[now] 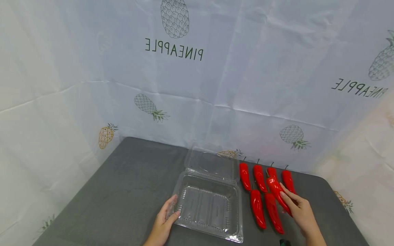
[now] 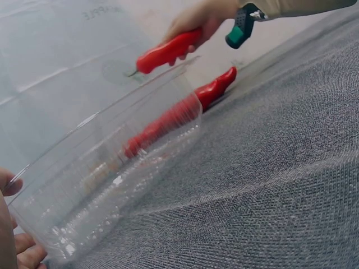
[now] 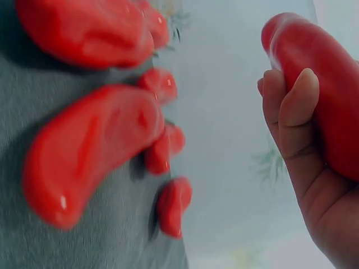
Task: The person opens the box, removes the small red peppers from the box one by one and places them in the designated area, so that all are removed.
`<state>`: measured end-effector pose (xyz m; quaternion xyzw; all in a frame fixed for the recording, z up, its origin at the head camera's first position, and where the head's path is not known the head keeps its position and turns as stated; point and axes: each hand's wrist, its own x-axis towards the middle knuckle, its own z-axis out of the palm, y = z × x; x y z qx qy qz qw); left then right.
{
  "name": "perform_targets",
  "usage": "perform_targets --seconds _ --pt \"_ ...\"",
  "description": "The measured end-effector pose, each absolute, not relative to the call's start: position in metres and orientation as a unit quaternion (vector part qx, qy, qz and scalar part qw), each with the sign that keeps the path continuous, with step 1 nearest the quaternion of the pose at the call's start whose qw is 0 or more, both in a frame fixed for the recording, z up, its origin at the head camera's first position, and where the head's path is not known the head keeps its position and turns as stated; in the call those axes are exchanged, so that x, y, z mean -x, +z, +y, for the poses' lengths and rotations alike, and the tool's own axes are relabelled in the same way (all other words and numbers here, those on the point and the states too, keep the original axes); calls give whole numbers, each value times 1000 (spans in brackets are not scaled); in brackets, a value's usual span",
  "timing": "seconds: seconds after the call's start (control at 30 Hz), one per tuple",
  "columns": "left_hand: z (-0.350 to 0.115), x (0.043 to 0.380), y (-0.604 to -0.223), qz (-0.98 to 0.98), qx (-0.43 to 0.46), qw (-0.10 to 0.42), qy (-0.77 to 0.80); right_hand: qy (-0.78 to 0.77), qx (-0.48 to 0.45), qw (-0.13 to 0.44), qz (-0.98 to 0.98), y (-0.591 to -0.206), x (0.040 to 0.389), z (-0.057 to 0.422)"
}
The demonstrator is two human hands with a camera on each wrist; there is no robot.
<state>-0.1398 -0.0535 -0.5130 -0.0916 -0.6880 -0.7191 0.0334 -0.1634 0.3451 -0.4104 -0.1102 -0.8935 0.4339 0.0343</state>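
Observation:
Standing with its lid folded back is a clear plastic clamshell container; no pepper lies in it. My left hand grips its left rim, thumb over the edge, and the left wrist view shows the fingers against the wall. My right hand holds a red chili pepper raised over the table, stem pointing away. In the right wrist view, the fingers curl round that pepper. Below it lie two peppers, one left and one right, in the nearer row.
Several more red peppers lie in a farther row, right of the container, stems toward the curtain. The dark grey table ends at a white pineapple-print curtain. A black and green band sits at the right wrist.

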Motion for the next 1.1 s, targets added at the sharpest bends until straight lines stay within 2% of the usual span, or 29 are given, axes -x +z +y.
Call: perform_targets --seconds 0.2,0.5,0.63,0.9,1.1 --pt "-53 140 -512 -688 89 29 -719 459 175 49 -870 -423 164 373" --pt "-54 140 -513 -691 90 32 -716 458 236 14 -857 -430 160 388" --pt "-55 139 -513 -687 98 44 -719 429 259 19 -865 -438 161 394" --pt "-57 140 -515 -688 91 33 -719 370 258 27 -892 -458 159 397" --pt "-57 139 -514 -686 89 26 -722 325 239 -3 -915 -466 159 400"
